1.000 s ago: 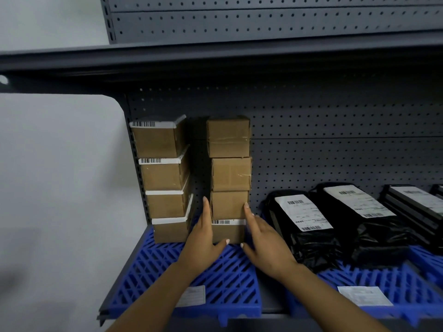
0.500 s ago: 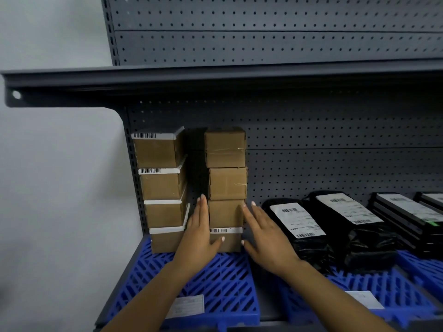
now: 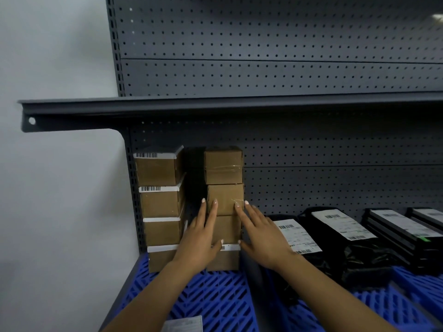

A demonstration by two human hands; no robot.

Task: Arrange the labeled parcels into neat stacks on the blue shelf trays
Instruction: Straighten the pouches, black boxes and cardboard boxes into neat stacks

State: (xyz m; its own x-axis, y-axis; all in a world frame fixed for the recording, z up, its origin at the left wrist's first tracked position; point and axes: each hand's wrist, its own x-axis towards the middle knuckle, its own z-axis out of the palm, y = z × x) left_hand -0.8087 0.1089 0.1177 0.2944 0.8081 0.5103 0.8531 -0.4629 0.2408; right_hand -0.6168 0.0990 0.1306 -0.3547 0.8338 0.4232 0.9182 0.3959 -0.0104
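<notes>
Two stacks of brown cardboard parcels stand at the back left of a blue slatted tray (image 3: 215, 300). The left stack (image 3: 159, 207) has white barcode labels along its top edges. The right stack (image 3: 224, 185) is several boxes high. My left hand (image 3: 200, 238) lies flat with straight fingers against the front and left side of the right stack's lower boxes. My right hand (image 3: 260, 233) presses flat against the same boxes from the right, fingertips reaching the second box from the top. The hands hide part of the lower boxes.
Black poly-bag parcels with white labels (image 3: 340, 226) lie on a second blue tray (image 3: 407, 291) to the right, and flat black parcels (image 3: 402, 224) lie beyond them. A grey upper shelf (image 3: 215, 104) overhangs. Pegboard backs the shelf. A loose white label (image 3: 184, 324) lies on the near tray.
Both hands slid upward along the right stack, fingertips now on a higher box. The camera tilted up, showing more of the upper shelf.
</notes>
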